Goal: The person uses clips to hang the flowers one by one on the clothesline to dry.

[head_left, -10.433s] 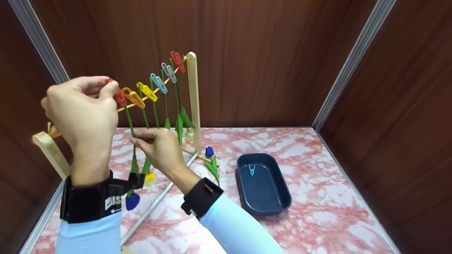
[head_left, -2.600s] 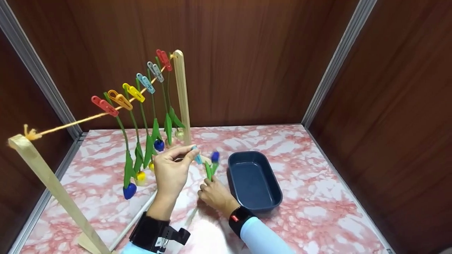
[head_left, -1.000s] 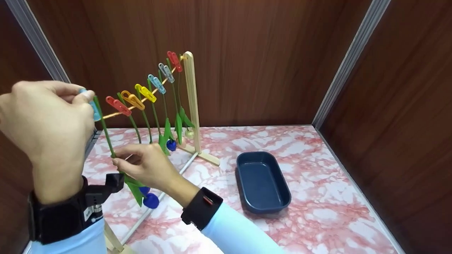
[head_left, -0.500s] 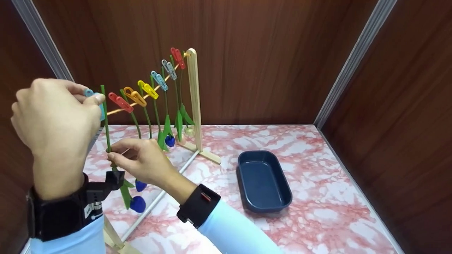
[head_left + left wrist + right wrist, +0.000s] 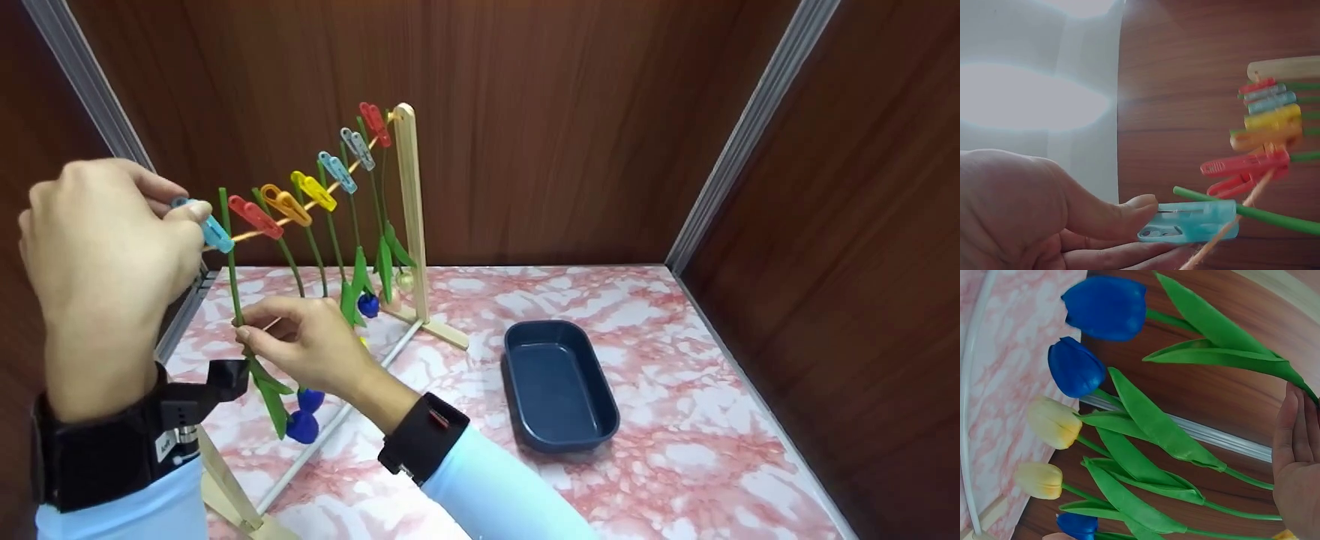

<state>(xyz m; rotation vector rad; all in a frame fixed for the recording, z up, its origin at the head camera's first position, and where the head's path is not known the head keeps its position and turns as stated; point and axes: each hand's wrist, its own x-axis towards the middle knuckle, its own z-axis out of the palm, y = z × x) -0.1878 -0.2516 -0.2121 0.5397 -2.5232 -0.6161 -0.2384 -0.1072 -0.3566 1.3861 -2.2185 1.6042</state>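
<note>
Thumb and fingers of my left hand (image 5: 112, 247) pinch a light blue clothespin (image 5: 1196, 219) at the near part of the orange string (image 5: 246, 235). In the left wrist view the clothespin's jaw end overlaps both the string and a green stem. That stem belongs to an artificial blue tulip (image 5: 1106, 308), hanging head down. Lower on the stem, my right hand (image 5: 315, 345) pinches it between thumb and fingers. Beside it a red clothespin (image 5: 255, 217) clips another tulip to the string, followed by orange (image 5: 286, 206), yellow (image 5: 313, 192), blue, grey and red ones with tulips hanging below.
The string is tied to a wooden post (image 5: 411, 217) at the back; the stand's near post (image 5: 225, 476) is partly behind my left arm. A white rod (image 5: 337, 421) joins their feet. To the right, a dark blue tray (image 5: 562, 442) sits on the marbled tabletop (image 5: 697, 420).
Earlier my left hand held the red clothespin. The blue clothespin left the tray and the loose blue tulip left the table; both are now at the string. Lately the clothespin has tilted over the stem.
</note>
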